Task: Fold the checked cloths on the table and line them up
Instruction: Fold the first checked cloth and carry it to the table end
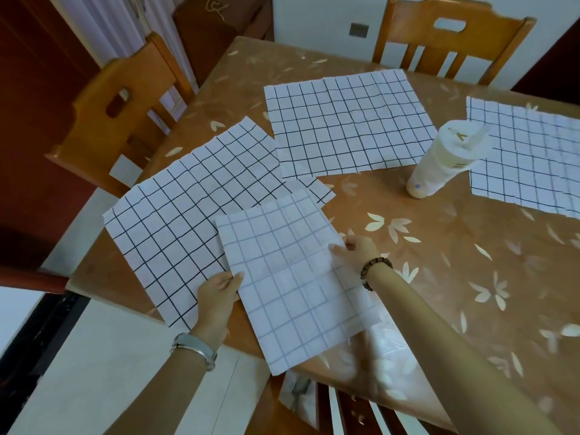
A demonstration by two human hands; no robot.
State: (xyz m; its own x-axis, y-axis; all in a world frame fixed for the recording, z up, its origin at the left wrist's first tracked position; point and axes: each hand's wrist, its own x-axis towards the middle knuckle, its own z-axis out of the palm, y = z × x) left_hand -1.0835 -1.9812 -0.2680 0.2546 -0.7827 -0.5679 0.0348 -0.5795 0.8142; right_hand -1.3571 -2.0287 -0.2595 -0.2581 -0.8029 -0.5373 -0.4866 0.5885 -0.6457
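Several white cloths with a black check lie on the brown table [439, 277]. The nearest cloth [288, 277] shows its pale reverse side and hangs a little over the near edge. My left hand [216, 296] grips its left edge, and my right hand [354, 249] pinches its right edge. Under it to the left a flat cloth [175, 221] overlaps the table's left edge. Another cloth [348, 124] lies spread at the far middle. A further cloth [527, 158] lies at the far right, cut off by the frame.
A pale plastic cup [445, 158] with a lid stands between the far and right cloths. Wooden chairs stand at the left [125, 98], at the far side [452, 39] and at the near edge [354, 409]. The table has a shiny leaf-patterned cover.
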